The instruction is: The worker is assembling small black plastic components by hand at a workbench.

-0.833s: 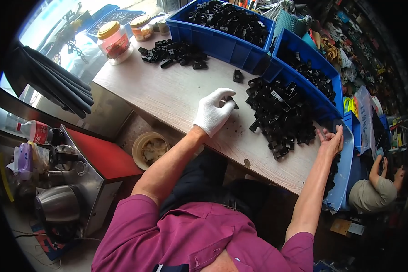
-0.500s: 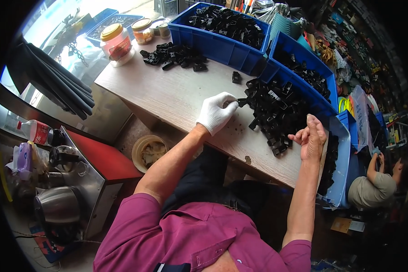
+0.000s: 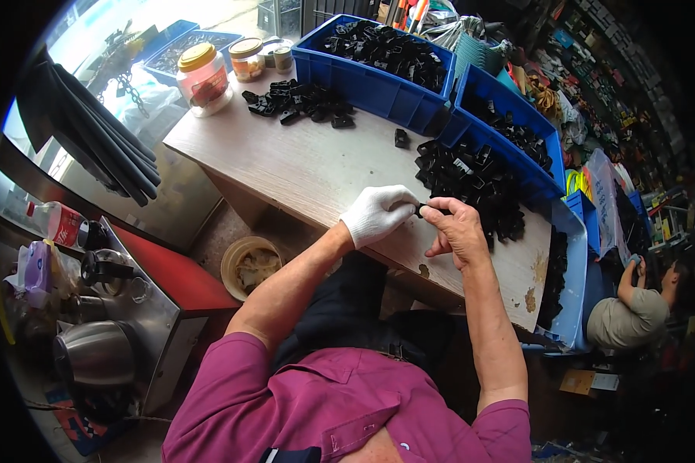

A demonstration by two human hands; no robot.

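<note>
Together, the gloved left hand [image 3: 378, 214] and bare right hand [image 3: 457, 230] are pinching one small black part [image 3: 422, 207] above the wooden table [image 3: 301, 166], just beside the black pile [image 3: 471, 185].

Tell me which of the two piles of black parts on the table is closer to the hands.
The larger pile, by the right-hand blue bin, just beyond the hands. The smaller pile lies far off near the jars.
</note>
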